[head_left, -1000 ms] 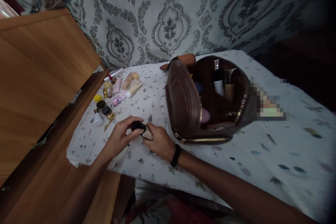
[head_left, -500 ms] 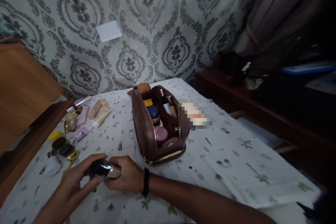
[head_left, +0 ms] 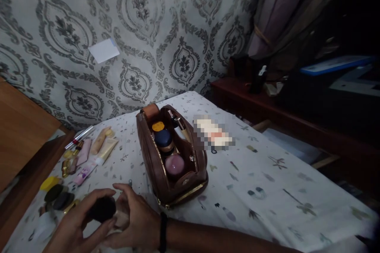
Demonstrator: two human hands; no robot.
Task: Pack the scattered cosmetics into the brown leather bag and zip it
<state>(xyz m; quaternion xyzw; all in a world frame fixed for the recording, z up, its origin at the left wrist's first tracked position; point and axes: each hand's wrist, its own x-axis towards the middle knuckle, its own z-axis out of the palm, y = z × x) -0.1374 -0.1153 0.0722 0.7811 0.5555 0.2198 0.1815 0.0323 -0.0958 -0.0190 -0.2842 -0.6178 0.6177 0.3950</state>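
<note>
A cosmetic bottle with a black cap (head_left: 102, 208) and a pale body is held between both hands, its cap end turned towards me. My left hand (head_left: 75, 221) curls its thumb and fingers around the cap. On the other side, my right hand (head_left: 142, 219), with a black band at the wrist, grips the pale body, which the fingers partly cover. Just beyond stands an unzipped brown toiletry bag (head_left: 150, 162). Inside it are a pink round-topped item (head_left: 174, 165), a dark blue lidded jar (head_left: 163, 139), a yellow item (head_left: 158, 126) and slim tubes (head_left: 179, 126).
Left of the bag lie several cosmetics, among them a cream tube (head_left: 107, 151), a pink tube (head_left: 84, 172) and a yellow lid (head_left: 50, 183). A blurred-out pale packet (head_left: 213, 131) is right of the bag. A patterned white cloth (head_left: 252, 213) covers the surface, against a wallpapered wall.
The bottle has turned so that its black cap end faces me more. Both hands remain on it, with the right fingers lifted more upright. The whole view has shifted slightly to the right.
</note>
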